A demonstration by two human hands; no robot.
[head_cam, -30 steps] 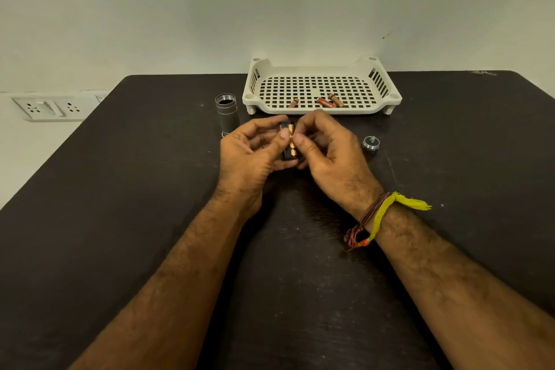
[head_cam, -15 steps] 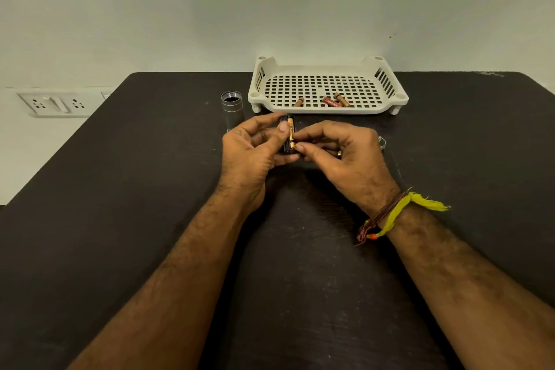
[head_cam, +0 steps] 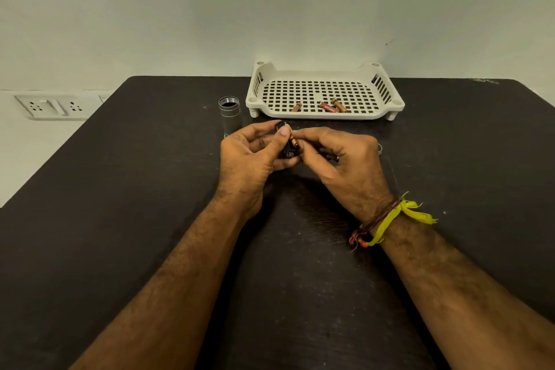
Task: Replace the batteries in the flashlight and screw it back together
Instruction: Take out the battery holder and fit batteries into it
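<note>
2 hands (head_cam: 252, 159) grip a black battery holder (head_cam: 289, 149), right fingers (head_cam: 303, 137) pinching a copper battery (head_cam: 293, 142), label perhaps unreadable.

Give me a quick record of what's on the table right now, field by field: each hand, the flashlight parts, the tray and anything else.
left hand: holds the black battery holder upright
right hand: pinches a battery at the holder
flashlight body: silver tube standing on end, open threaded end up, left of the tray
tail cap: mostly hidden behind the right hand
tray: white perforated plastic, at the table's far edge
tray contents: three loose batteries
table: dark, matte
wall socket: far left
</note>
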